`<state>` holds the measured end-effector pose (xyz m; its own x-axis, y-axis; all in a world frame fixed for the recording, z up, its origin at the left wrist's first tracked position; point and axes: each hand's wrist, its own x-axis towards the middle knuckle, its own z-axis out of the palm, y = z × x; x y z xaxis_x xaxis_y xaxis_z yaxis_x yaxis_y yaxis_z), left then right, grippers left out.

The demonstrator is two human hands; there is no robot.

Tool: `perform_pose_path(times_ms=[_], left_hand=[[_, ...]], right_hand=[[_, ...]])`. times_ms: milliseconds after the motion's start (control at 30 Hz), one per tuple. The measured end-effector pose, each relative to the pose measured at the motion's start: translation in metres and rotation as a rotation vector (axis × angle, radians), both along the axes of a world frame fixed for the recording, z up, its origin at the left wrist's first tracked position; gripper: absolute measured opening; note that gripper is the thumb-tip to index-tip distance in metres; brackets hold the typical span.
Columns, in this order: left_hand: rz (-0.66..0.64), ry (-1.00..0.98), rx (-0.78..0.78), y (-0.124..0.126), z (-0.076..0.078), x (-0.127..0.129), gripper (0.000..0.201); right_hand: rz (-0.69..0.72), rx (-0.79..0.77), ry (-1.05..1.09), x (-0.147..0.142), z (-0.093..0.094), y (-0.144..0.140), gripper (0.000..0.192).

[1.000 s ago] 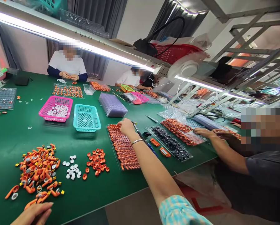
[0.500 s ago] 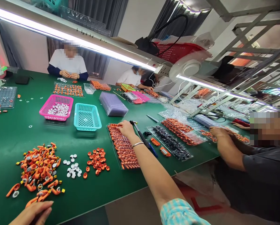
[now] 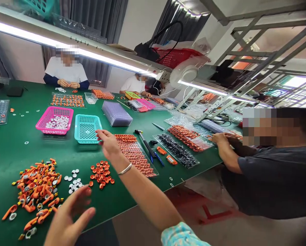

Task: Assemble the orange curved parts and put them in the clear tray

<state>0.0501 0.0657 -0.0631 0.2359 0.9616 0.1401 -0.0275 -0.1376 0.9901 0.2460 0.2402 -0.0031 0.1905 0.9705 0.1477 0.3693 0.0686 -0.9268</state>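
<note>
While both hands (image 3: 91, 181) hover, orange rings (image 3: 101, 172) lie below.

No readable text, labels, brands or numbers anywhere in view.

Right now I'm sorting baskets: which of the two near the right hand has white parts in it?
The pink basket, farther from the right hand. The teal basket beside it shows none.

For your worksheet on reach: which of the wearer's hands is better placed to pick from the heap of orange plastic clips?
Probably the left hand: it hovers open beside the heap of orange plastic clips, while the right hand is farther off.
</note>
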Motion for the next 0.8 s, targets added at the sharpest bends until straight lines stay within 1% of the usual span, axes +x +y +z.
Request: perform_pose_path(times_ms=[33, 67, 100, 133, 167, 233, 333, 400, 433, 533, 600, 700, 800], left_hand=[[-0.080, -0.199, -0.137, 0.008, 0.009, 0.019, 0.053], [-0.131, -0.409, -0.258, 0.016, 0.016, 0.036, 0.062], [-0.161, -0.471, -0.283, 0.023, 0.021, 0.047, 0.068], [-0.177, -0.496, -0.297, 0.028, 0.026, 0.054, 0.068], [-0.178, -0.521, -0.320, 0.031, 0.030, 0.057, 0.061], [-0.165, -0.563, -0.363, 0.032, 0.034, 0.051, 0.048], [-0.125, -0.652, -0.425, 0.027, 0.036, 0.036, 0.040], [-0.093, -0.724, -0.458, 0.026, 0.033, 0.029, 0.038], [-0.077, -0.762, -0.471, 0.027, 0.030, 0.027, 0.037], [-0.038, -0.873, -0.503, 0.035, 0.021, 0.023, 0.034], [-0.031, -0.925, -0.533, 0.039, 0.017, 0.019, 0.030], [-0.039, -0.978, -0.578, 0.041, 0.018, 0.012, 0.029], [-0.052, -1.023, -0.607, 0.038, 0.023, 0.008, 0.036]], right_hand=[[0.033, -0.003, 0.061, -0.023, -0.001, -0.004, 0.026], [0.064, -0.005, 0.108, -0.045, -0.001, -0.008, 0.025], [0.092, -0.004, 0.144, -0.064, -0.002, -0.012, 0.024], [0.120, -0.001, 0.170, -0.080, -0.003, -0.015, 0.024], [0.146, 0.003, 0.186, -0.093, -0.003, -0.018, 0.024], [0.191, 0.010, 0.187, -0.113, -0.003, -0.022, 0.024], [0.245, 0.018, 0.101, -0.129, -0.002, -0.026, 0.027], [0.282, 0.027, -0.021, -0.135, 0.000, -0.030, 0.032], [0.308, 0.034, -0.102, -0.136, 0.002, -0.033, 0.031], [0.426, 0.044, -0.389, -0.139, 0.005, -0.040, 0.022], [0.509, 0.017, -0.588, -0.140, 0.006, -0.044, 0.025], [0.588, -0.045, -0.841, -0.143, 0.009, -0.046, 0.028], [0.631, -0.070, -1.019, -0.146, 0.015, -0.046, 0.028]])
